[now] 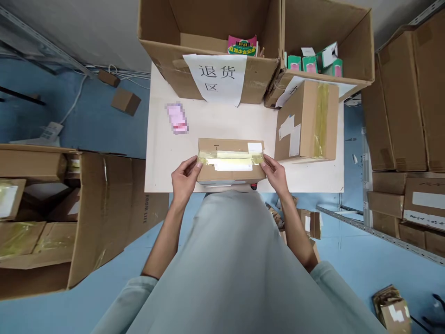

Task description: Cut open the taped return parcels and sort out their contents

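At the table's (163,157) near edge, the left hand (185,177) and right hand (275,173) grip opposite ends of a taped parcel (231,160), fingers curled around it; a bigger box (308,121) stands nearby.

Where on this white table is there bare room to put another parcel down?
The widest bare patch of the table lies left of the taped parcel that the left hand and right hand grip, below the blurred pink item. A bare strip runs between that parcel and the labelled open carton. The right side is crowded by the upright box.
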Available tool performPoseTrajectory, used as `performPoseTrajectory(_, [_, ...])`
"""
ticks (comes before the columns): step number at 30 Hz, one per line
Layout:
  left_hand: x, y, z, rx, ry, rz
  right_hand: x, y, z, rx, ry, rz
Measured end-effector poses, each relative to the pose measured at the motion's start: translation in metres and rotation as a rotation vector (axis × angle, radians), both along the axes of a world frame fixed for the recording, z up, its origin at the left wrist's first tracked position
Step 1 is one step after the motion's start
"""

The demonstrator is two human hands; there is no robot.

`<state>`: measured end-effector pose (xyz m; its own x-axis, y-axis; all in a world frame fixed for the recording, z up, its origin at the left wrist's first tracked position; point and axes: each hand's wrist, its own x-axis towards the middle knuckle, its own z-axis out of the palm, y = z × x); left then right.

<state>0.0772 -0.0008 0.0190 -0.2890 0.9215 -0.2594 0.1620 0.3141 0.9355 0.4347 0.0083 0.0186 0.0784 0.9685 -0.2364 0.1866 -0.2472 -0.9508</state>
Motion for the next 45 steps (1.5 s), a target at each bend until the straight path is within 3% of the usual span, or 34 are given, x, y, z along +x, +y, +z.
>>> performPoseTrajectory(7, [-0.004, -0.006, -0.032, -0.154, 0.011, -0.046, -0.01, -0.013, -0.032, -0.114, -0.007, 0.07])
performPoseTrajectory(11, [-0.003, -0.013, -0.033, -0.131, -0.023, -0.049, -0.01, -0.026, -0.037, -0.112, 0.01, 0.077])
performPoseTrajectory(16, [-0.004, -0.021, -0.032, -0.135, -0.046, -0.131, -0.006, -0.04, -0.042, -0.222, 0.067, 0.077])
performPoseTrajectory(20, [-0.004, -0.035, -0.046, -0.23, -0.052, -0.25, -0.005, -0.054, -0.054, -0.263, 0.092, 0.178])
performPoseTrajectory(25, [0.008, -0.042, -0.068, -0.323, -0.05, -0.109, -0.008, -0.06, -0.073, -0.257, 0.006, 0.18])
performPoseTrajectory(28, [0.009, -0.039, -0.066, -0.268, -0.051, -0.091, -0.006, -0.053, -0.069, -0.197, -0.016, 0.147])
performPoseTrajectory(33, [-0.003, -0.028, -0.046, -0.099, -0.013, -0.081, 0.001, -0.026, -0.039, -0.061, -0.019, 0.106])
performPoseTrajectory(36, [-0.008, -0.019, -0.039, -0.073, 0.0, -0.072, -0.002, -0.011, -0.031, -0.03, -0.047, 0.108])
performPoseTrajectory(45, [-0.001, -0.013, -0.056, -0.177, 0.028, -0.073, -0.022, -0.004, -0.067, -0.092, -0.127, 0.06])
